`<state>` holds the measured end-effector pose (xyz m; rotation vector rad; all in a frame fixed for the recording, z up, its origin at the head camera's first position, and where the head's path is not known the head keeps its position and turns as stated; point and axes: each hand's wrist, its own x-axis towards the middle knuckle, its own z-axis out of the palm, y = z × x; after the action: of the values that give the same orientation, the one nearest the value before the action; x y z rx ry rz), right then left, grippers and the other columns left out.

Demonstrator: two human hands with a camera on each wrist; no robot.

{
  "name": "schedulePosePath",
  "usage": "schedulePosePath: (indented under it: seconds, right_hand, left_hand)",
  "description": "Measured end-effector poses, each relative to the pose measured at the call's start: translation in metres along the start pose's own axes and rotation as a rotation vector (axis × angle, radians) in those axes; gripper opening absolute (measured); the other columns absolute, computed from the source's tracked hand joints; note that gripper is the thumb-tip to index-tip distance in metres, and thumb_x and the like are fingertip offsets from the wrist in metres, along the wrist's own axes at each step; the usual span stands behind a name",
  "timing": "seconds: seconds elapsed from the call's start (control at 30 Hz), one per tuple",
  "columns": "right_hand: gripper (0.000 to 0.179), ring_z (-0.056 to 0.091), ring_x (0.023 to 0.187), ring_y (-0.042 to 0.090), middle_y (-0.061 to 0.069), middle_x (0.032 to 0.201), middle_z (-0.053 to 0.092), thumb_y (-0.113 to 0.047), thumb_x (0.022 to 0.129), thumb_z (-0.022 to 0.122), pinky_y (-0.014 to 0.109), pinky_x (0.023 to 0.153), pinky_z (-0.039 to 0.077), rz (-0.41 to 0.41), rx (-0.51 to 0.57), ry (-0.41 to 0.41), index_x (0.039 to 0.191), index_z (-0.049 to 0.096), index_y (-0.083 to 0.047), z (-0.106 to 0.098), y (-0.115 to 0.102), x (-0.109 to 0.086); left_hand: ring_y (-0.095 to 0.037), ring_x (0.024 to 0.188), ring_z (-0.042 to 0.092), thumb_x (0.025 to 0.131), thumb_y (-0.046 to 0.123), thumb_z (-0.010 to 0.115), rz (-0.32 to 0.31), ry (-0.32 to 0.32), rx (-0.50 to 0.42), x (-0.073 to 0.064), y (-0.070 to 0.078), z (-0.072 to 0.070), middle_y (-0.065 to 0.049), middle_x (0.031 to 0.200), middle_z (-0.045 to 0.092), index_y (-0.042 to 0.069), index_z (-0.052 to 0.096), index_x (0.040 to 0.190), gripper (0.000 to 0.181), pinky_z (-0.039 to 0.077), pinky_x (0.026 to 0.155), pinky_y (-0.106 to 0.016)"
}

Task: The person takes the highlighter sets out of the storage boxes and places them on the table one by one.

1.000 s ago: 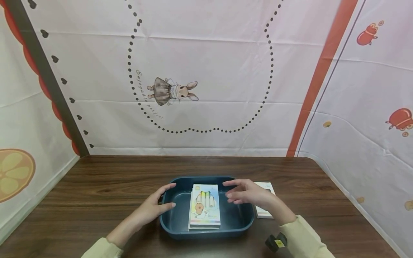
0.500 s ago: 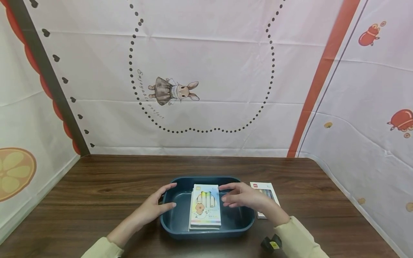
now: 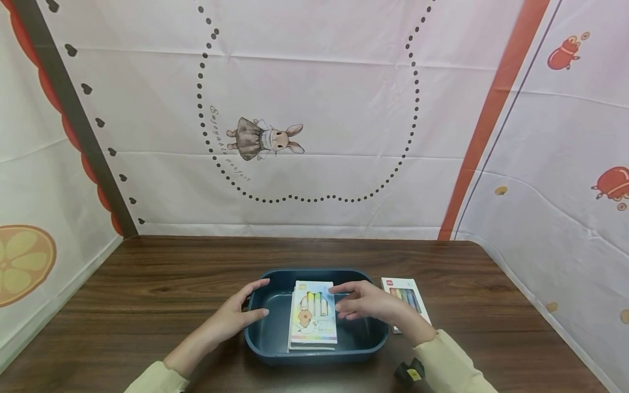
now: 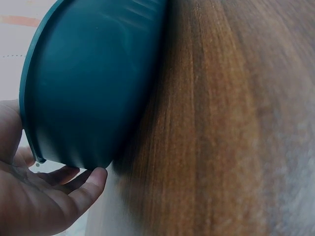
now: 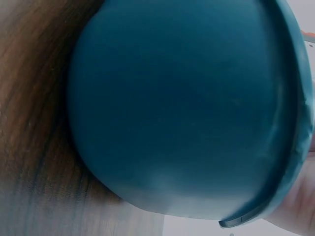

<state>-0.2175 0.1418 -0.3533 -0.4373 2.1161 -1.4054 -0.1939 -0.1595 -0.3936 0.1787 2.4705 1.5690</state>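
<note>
Wood table (image 3: pixel 172 284): brown, under it all.
Blue tub (image 3: pixel 314 357): on the table, low in the middle.
Left hand (image 3: pixel 228 315): gripping the tub's left rim, thumb inside, fingers outside.
Right hand (image 3: pixel 367 302): over the tub's right side, fingers loose and a bit spread.
Picture box (image 3: pixel 312 322): on a pile inside the tub, just left of the right hand's fingertips, touching or not hard to tell; apart from the left thumb.
White box (image 3: pixel 404 295): on the table, just right of the tub, partly behind the right arm.
</note>
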Motion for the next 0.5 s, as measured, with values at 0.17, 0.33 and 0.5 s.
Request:
schedulePosePath:
  seconds: [0.17, 0.33, 0.5]
  right_hand:
    - [0.045, 0.063, 0.078, 0.017, 0.01, 0.1, 0.065, -0.013, 0.087, 0.06, 0.032, 0.075, 0.053, 0.024, -0.005, 0.0, 0.127, 0.049, 0.002, 0.0022, -0.0001, 0.0019]
    - [0.043, 0.063, 0.076, 0.014, 0.008, 0.095, 0.066, -0.015, 0.087, 0.061, 0.029, 0.072, 0.053, 0.048, -0.015, 0.009, 0.126, 0.051, 0.001, 0.0044, 0.0009, 0.0046]
    - [0.041, 0.062, 0.074, 0.014, 0.007, 0.093, 0.066, -0.014, 0.087, 0.061, 0.027, 0.072, 0.053, 0.046, -0.017, 0.022, 0.124, 0.053, 0.002, 0.0052, 0.002, 0.006]
  left_hand:
    - [-0.047, 0.13, 0.024, 0.084, 0.018, 0.064, -0.001, 0.001, -0.002, -0.0001, -0.0005, -0.0001, -0.016, 0.145, 0.029, 0.022, 0.04, 0.136, 0.057, 0.025, 0.096, -0.065]
    - [-0.047, 0.13, 0.023, 0.085, 0.018, 0.064, 0.0, -0.001, -0.002, 0.0004, -0.0008, -0.0001, -0.016, 0.145, 0.028, 0.022, 0.04, 0.136, 0.057, 0.024, 0.096, -0.066]
    - [-0.048, 0.13, 0.023, 0.085, 0.018, 0.064, -0.005, -0.002, 0.0, 0.0006, -0.0002, -0.0002, -0.017, 0.146, 0.028, 0.022, 0.04, 0.136, 0.057, 0.024, 0.096, -0.066]
